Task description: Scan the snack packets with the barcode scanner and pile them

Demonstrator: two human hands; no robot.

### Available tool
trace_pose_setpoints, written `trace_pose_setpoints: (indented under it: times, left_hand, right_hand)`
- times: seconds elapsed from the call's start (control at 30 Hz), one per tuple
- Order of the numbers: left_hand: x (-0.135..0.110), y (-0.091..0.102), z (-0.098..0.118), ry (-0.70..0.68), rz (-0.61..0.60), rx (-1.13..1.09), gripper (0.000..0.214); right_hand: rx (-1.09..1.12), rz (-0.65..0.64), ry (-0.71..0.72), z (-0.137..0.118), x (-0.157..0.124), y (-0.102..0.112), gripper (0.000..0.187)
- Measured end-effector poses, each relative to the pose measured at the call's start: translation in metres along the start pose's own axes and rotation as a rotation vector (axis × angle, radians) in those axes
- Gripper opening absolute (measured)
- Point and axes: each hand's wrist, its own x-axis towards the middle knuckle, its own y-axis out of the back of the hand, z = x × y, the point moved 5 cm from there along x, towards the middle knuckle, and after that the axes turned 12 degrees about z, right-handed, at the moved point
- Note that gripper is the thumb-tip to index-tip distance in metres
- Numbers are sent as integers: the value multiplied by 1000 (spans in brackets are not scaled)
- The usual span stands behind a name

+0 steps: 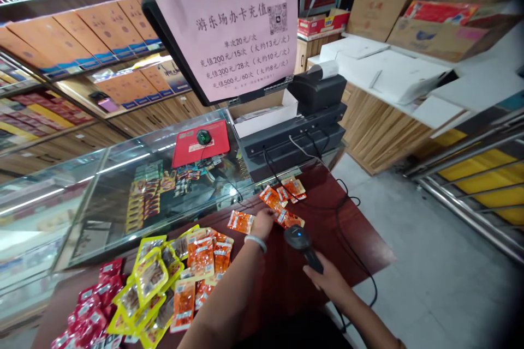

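My right hand (328,278) is closed around the handle of a dark barcode scanner (297,237). The scanner's head, with a small blue light, points toward several orange snack packets. My left hand (263,222), with a pale bracelet at the wrist, has its fingers curled at the edge of an orange snack packet (290,219); the fingertips are partly hidden. Another orange packet (239,222) lies just left of this hand, and a few more (293,190) lie beyond it. Nearer to me, beside my left forearm, is a pile of orange packets (201,255).
Yellow-edged packets (150,275) and dark red packets (92,311) are heaped at the left on the brown table (327,218). Behind stand a glass counter (110,196), a red mouse pad (184,144) and a screen with a pink sign (245,38). A black cable (347,245) crosses the table's right side.
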Motion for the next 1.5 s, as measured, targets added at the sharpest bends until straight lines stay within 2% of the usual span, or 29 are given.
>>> trace_pose_setpoints:
  times: [0.1, 0.23, 0.33, 0.4, 0.47, 0.53, 0.6, 0.73, 0.9, 1.0, 1.2, 1.33, 1.43, 1.5]
  left_hand:
    - [-14, 24, -22, 72, 8, -127, 20]
    - [-37, 68, -43, 109, 70, -304, 33]
    - [-57, 97, -50, 31, 125, -393, 38]
    - [-74, 108, -53, -66, 137, -352, 38]
    - [-90, 108, -59, -135, 125, -283, 34]
    - [-104, 102, -68, -135, 134, -294, 23]
    - [-114, 94, -79, -85, 174, -390, 22]
    - [-123, 83, -98, 64, 212, -578, 36]
    - [-121, 92, -107, 154, 224, -698, 39]
    - [-122, 100, -109, 164, 251, -717, 39]
    - [-121, 119, -115, 120, 331, -655, 33]
    - [-114, 153, -130, 107, 458, -554, 27]
    - [-113, 186, -132, 41, 592, -288, 23]
    - [-115, 200, -120, -80, 689, -5, 30]
  right_hand:
    - [-35, -32, 31, 0, 1, -2, 41]
    - [-48, -81, 57, -3, 0, -7, 42]
    - [-65, -111, 58, -6, -1, -13, 45]
    - [-90, -114, 60, -10, -3, -16, 44]
    - [-95, -116, 70, -13, -5, -19, 42]
    - [-93, -126, 76, -16, -7, -22, 39]
    - [-100, -139, 76, -18, -11, -25, 37]
    - [-117, -153, 69, -18, -18, -26, 39]
    - [-116, -176, 76, -16, -22, -29, 35]
    - [-115, -204, 103, -17, -22, -38, 32]
    - [-120, -276, 141, -31, -23, -67, 42]
    - [-136, -264, 121, -38, -24, -77, 49]
    - [-148, -276, 123, -42, -23, -83, 50]
    - [-150, -294, 129, -46, -22, -87, 50]
